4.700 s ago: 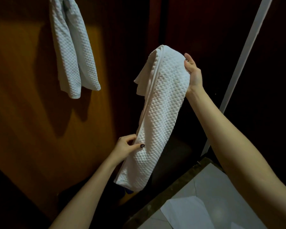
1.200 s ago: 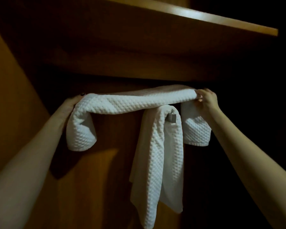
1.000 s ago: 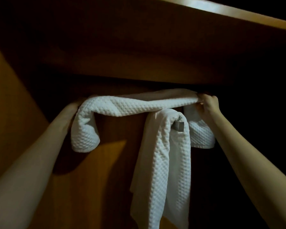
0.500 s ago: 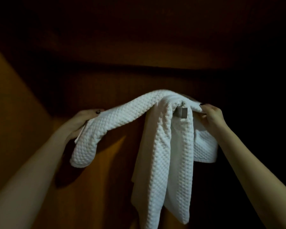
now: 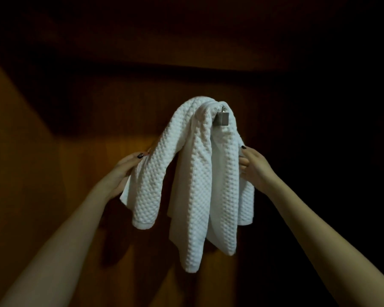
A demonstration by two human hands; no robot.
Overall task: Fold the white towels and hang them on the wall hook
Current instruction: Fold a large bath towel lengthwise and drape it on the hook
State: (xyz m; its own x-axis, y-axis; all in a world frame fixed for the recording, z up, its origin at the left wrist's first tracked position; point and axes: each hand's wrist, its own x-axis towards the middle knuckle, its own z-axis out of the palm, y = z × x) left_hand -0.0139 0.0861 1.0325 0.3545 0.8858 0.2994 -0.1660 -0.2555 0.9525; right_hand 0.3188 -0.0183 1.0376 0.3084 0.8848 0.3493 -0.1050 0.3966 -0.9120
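Holding 2nd towel (image 5: 151, 178) by both ends: left grip (image 5: 122, 171) curled round one, right grip (image 5: 256, 168) pinching other. Its middle's draped over hook (image 5: 222, 119) on wall (image 5: 93, 156), atop 1st towel (image 5: 200, 207). Both look hung; prob. only release & straightening left.

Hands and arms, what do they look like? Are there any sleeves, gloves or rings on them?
No sleeves, gloves or rings show. The left arm and right arm are bare right to the picture's edge. The left hand and right hand are bare too, with slim fingers. The nails are painted a dark, almost black colour. No watch or bracelet shows on either wrist.
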